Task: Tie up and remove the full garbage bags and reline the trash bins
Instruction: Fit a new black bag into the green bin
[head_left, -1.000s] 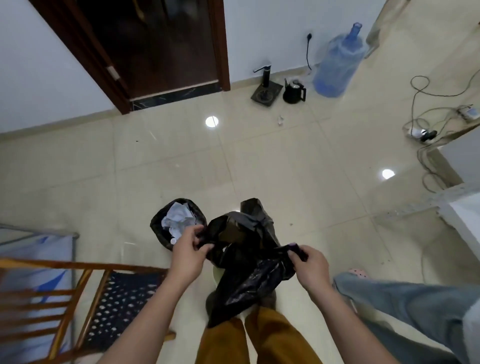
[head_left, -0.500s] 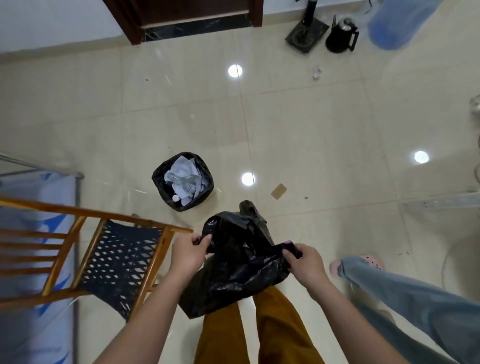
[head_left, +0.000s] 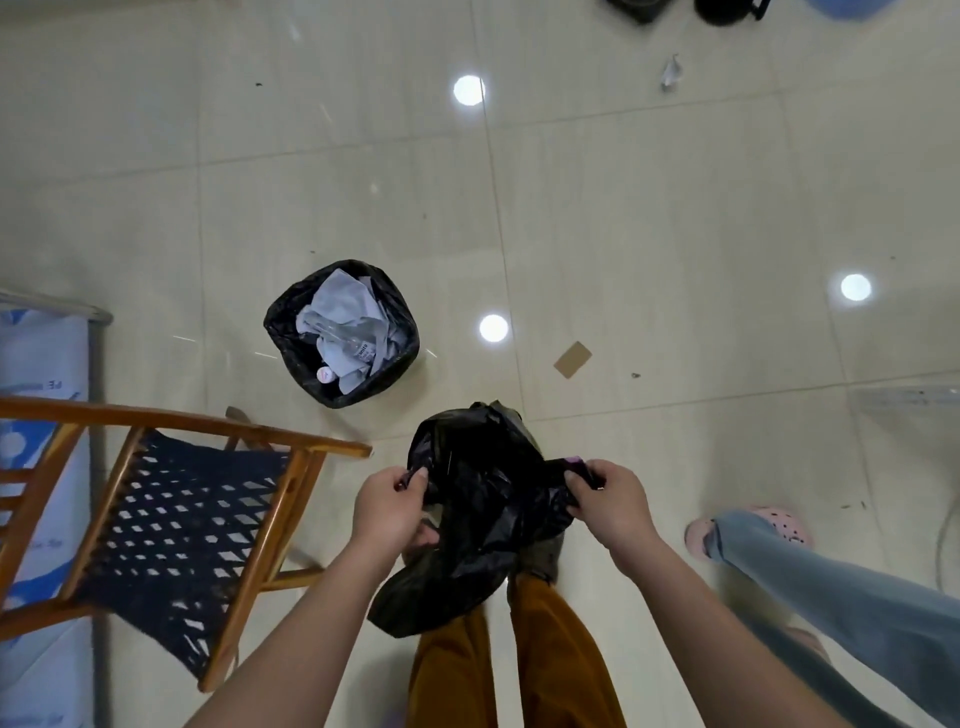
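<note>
Bright, 3 lamp glares on floor (head_left: 675, 208), edges warped.

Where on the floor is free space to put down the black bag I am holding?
Bare tile lies between the full bin and the cardboard scrap, just beyond the held bag, and wider past the bin. It is crowded at left by the wooden chair, and at right by another person's leg.

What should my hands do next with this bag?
Probably pull the rim apart. Left hand and right hand each pinch an edge of the empty bag, which hangs crumpled; the full bin stands apart on the floor.
</note>
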